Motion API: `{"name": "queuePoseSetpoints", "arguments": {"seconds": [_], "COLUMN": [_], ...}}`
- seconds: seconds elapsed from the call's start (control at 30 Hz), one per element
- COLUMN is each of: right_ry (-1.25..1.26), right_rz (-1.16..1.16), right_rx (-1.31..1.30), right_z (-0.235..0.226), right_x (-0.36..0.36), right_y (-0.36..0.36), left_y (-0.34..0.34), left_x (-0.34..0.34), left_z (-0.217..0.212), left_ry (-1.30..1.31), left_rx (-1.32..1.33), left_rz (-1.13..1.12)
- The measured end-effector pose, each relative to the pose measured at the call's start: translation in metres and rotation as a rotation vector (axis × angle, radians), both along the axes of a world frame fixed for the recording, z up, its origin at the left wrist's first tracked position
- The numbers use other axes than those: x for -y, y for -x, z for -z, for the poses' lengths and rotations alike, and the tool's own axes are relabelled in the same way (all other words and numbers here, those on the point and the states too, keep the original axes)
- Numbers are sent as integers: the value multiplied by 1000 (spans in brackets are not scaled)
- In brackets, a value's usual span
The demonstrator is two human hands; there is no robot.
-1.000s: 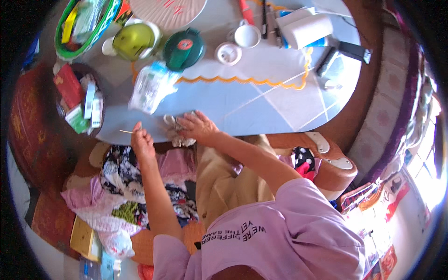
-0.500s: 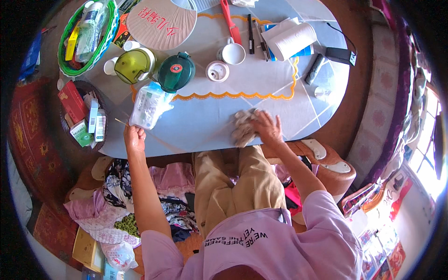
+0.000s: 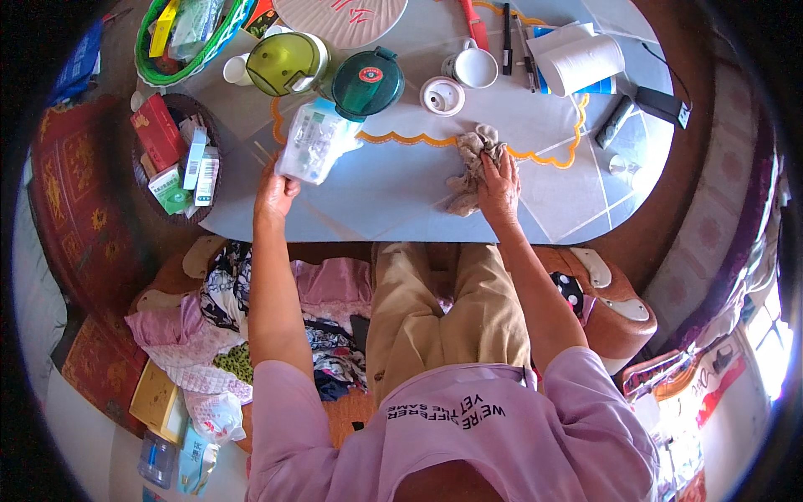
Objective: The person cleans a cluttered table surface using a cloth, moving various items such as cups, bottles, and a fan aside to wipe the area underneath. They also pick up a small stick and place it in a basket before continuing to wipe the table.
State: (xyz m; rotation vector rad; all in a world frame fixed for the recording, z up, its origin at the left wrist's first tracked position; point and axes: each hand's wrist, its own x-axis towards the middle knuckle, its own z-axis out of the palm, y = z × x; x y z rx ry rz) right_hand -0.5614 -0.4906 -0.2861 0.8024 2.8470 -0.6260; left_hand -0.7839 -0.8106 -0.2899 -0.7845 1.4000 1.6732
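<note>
My left hand [image 3: 278,194] is closed at the near left part of the table, with a thin pale stick [image 3: 263,151] poking out past its fingers. Its knuckles lie against the lower corner of a clear and white plastic pack [image 3: 316,144]. Over to the right, my right hand [image 3: 500,186] presses a crumpled grey-brown rag [image 3: 468,201] onto the tabletop, fingers stretched forward over the cloth. Part of the rag bunches up beyond the fingertips, touching the orange scalloped edge of the table cover. A dark green round lid [image 3: 368,84] lies just behind the pack.
Behind stand an olive-lidded container [image 3: 288,65], a white mug [image 3: 475,67] and a white cup lid [image 3: 442,97]. A basket of boxes [image 3: 216,180] sits left. Farther right are a paper roll [image 3: 584,63], a black device [image 3: 663,107] and a small clear glass [image 3: 623,167].
My right hand has pushed the rag farther from me and slightly left across the table. My left hand stays beside the pack, turned a little. The whole view has shifted.
</note>
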Motion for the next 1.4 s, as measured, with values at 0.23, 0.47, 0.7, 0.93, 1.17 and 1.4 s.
{"name": "queuePoseSetpoints", "arguments": {"seconds": [0.23, 0.47, 0.7, 0.93, 1.17, 1.4], "right_ry": [19, 19, 9, 161, 328, 828], "right_rz": [-6, 18, -5, -40, -58, 198], "right_rx": [20, 71, 65, 75, -82, -303], "right_z": [2, 1, -7, -23, -66, -31], "right_x": [-4, -6, -6, -15, 24, 84], "right_y": [-4, -7, -3, 0, 18, 54], "left_y": [-6, -23, -66, -97, -132, -143], "left_x": [-33, -71, -84, -100, -97, -113], "left_z": [-7, -13, -3, -10, -34, -19], "left_ry": [24, 135, 41, 13, 109, 145], "left_rx": [26, -124, -117, -83, 92, -170], "left_rz": [282, 197, 269, 26, 10, -1]}}
